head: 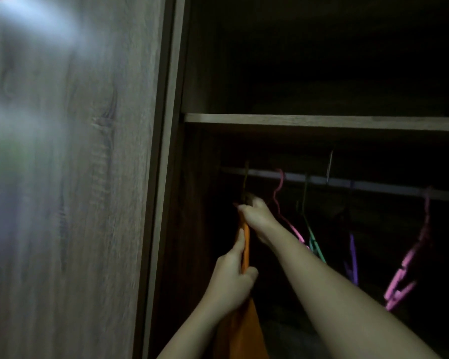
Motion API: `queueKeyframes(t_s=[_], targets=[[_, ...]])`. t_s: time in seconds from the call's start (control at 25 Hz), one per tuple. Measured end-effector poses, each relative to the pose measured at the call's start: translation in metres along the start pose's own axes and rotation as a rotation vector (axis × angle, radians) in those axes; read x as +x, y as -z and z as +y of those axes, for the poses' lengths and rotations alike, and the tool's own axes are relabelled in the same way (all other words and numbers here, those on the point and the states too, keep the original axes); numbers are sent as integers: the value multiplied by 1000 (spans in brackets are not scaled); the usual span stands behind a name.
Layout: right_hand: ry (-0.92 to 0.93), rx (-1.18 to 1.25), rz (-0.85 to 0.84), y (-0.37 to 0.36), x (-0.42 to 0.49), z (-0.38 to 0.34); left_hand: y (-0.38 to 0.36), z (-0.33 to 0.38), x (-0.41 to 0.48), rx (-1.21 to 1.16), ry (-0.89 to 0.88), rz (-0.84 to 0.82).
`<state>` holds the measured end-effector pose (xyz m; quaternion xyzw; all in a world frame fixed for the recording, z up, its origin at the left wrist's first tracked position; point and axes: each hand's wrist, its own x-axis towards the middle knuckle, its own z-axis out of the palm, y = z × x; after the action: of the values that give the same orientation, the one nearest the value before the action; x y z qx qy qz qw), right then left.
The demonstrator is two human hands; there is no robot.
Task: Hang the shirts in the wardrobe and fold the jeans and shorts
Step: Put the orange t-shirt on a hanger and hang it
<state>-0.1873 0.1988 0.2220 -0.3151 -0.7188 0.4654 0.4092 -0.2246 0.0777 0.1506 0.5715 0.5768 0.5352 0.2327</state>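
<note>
This is the hanging step. The orange shirt [244, 332] is low in the middle of the frame. Its hanger hook [246, 174] is up by the rail [373, 187], but it is too dark to tell if it sits on. Next the hook must rest on the rail, and then both hands can let go. The right hand [255, 216] reaches up and grips the shirt's top. The left hand [231, 281] squeezes the cloth lower down.

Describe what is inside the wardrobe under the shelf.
On the rail: a pink hanger, green hanger, purple hanger and far-right pink hanger, all empty. The left hand and right hand hold an orange shirt at the rail's left end; its hanger is mostly covered. Below is too dark.
</note>
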Motion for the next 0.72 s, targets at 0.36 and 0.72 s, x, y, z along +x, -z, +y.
queueKeyframes(t_s=[0.36, 0.72], targets=[[-119, -248, -72, 3, 18, -3, -9, -11, 28, 42, 66, 8], [237, -548, 149, -8, -43, -34, 20, -19, -33, 180, 5, 15]])
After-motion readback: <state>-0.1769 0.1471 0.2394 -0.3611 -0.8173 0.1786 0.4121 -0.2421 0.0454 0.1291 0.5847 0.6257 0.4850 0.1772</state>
